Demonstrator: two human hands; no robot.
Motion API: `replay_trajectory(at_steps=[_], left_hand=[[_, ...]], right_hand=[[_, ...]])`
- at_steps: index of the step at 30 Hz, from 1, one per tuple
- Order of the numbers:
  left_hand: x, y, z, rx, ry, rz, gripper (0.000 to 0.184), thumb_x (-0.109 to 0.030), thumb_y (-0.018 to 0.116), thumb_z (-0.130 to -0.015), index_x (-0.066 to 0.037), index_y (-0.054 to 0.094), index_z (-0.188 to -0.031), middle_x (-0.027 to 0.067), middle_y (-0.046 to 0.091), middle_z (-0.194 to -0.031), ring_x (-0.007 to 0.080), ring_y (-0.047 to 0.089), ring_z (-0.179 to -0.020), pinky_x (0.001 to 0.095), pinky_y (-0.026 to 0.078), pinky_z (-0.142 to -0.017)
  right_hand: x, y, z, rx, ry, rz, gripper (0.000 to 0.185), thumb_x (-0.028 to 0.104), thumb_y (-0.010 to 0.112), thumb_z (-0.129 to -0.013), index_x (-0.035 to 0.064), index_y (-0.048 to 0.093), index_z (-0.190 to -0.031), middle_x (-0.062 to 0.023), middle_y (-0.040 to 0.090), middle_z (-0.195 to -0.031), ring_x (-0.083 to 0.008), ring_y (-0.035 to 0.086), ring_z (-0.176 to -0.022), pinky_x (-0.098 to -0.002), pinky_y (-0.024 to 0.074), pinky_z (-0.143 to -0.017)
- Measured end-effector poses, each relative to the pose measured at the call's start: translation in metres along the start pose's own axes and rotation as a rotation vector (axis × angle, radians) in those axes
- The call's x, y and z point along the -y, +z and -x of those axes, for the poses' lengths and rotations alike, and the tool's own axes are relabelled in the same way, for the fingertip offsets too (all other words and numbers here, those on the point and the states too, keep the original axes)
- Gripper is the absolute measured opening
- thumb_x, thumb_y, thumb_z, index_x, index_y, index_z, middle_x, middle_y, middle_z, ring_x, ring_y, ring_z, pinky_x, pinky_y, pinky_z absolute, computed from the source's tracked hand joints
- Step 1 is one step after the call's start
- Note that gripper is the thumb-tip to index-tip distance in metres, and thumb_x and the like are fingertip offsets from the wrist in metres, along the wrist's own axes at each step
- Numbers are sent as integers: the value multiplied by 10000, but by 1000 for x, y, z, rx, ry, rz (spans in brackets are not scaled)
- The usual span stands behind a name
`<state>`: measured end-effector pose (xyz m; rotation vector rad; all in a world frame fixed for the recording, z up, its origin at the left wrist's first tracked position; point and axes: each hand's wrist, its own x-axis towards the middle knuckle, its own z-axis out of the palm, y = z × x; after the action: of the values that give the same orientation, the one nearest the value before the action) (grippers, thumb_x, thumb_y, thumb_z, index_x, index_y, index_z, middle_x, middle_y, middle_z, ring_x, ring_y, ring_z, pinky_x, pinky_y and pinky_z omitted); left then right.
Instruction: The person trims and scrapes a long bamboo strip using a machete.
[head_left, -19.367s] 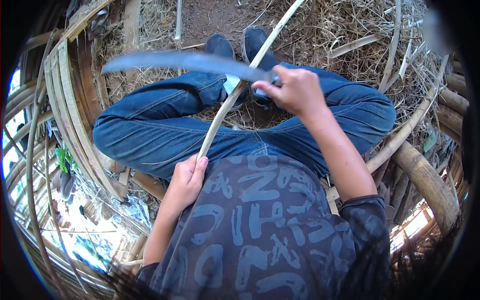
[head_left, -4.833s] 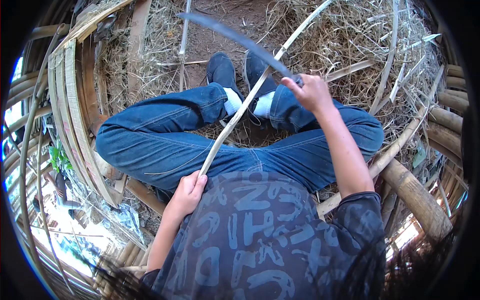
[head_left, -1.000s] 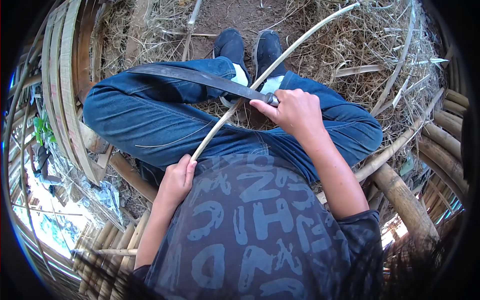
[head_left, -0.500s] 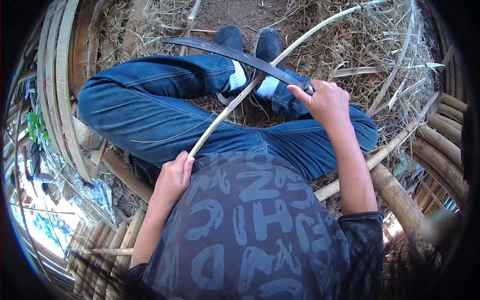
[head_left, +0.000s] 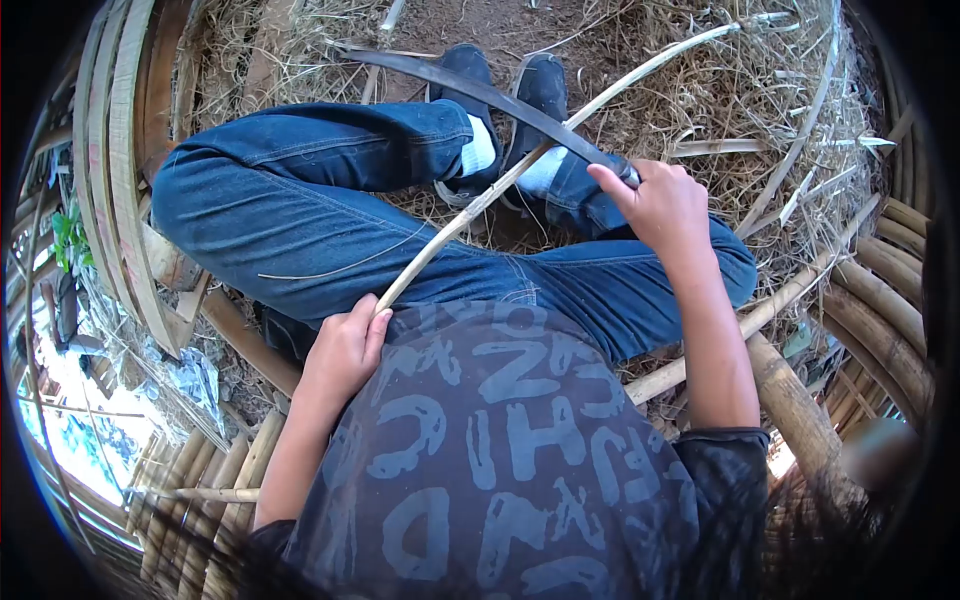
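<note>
My left hand (head_left: 347, 350) is closed around the near end of a long, pale, slightly bent stick (head_left: 452, 228), close to my shirt. The stick slants away up and to the right, past my shoes. In my right hand (head_left: 668, 203) I grip the handle of a long curved machete (head_left: 480, 93), its dark blade pointing left. The blade lies across the stick a little in front of my right hand, seemingly touching it. Most of the handle is hidden in my fist.
My crossed legs in jeans (head_left: 300, 215) lie under the stick, with my dark shoes (head_left: 540, 95) beyond. Dry straw (head_left: 690, 100) and loose strips cover the ground. Long wooden slats (head_left: 125, 160) stand at the left; bamboo poles (head_left: 880, 280) are at the right.
The machete and my right hand have shifted slightly to the right along the stick. The stick's far part sits a little lower. My left hand keeps its hold.
</note>
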<state>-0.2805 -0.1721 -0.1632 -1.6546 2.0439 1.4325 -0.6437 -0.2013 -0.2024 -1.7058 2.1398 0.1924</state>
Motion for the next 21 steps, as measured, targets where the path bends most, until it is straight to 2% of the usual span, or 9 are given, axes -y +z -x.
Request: replay_trajectory(at_steps=[4,6,8,10,11,14,17,21], left_hand=[[0,2,0,-2,-20,15,194,-148,530,-955,11,488,-853,255,538,-612,459,563,-625,493,412,-542],[-2,1,2,-7,-36,22,202,-159,521,-961,12,492,-858,261,542,-620,465,560,-630,496,415,-547],[-1,1,3,-4,-30,9,204,-162,519,-963,13,493,-861,263,542,-622,466,559,-630,498,416,-549],[-2,0,2,-19,-20,1,207,-165,517,-965,14,494,-863,265,543,-625,467,558,-630,500,417,-550],[-2,0,0,-7,-16,-10,207,-165,517,-965,15,496,-865,266,544,-627,466,559,-630,501,418,-552],[-1,-1,-1,-13,-9,-8,212,-170,520,-966,16,501,-867,268,547,-632,465,562,-635,505,421,-557],[-1,1,1,-25,-3,-11,211,-170,519,-967,17,505,-870,268,547,-632,465,564,-639,507,423,-559],[0,0,3,2,-25,-17,204,-168,519,-966,17,509,-879,267,549,-635,463,565,-638,503,421,-554]], right_hand=[[26,-9,3,4,18,8,692,681,541,-827,17,676,-686,-183,648,-638,-347,669,-628,-434,531,-561],[35,-4,5,11,-80,6,677,666,551,-832,21,672,-665,-179,645,-627,-340,670,-623,-426,532,-559],[30,-4,3,68,-86,14,681,671,541,-835,22,675,-681,-178,645,-630,-345,670,-631,-432,532,-568],[7,-8,-2,97,-7,-14,715,697,503,-840,13,641,-682,-197,642,-662,-376,659,-677,-478,515,-616],[-4,-12,-6,99,39,67,712,694,498,-845,20,679,-707,-178,660,-670,-348,675,-656,-446,535,-600],[-5,-5,-3,1,2,63,701,674,498,-856,13,676,-702,-193,650,-660,-359,669,-656,-450,531,-597],[19,-3,0,65,-13,-5,707,686,497,-852,17,690,-729,-179,650,-649,-335,676,-656,-442,531,-597],[5,0,-5,101,-44,29,719,702,492,-845,19,687,-735,-169,655,-661,-331,676,-656,-429,534,-595]])
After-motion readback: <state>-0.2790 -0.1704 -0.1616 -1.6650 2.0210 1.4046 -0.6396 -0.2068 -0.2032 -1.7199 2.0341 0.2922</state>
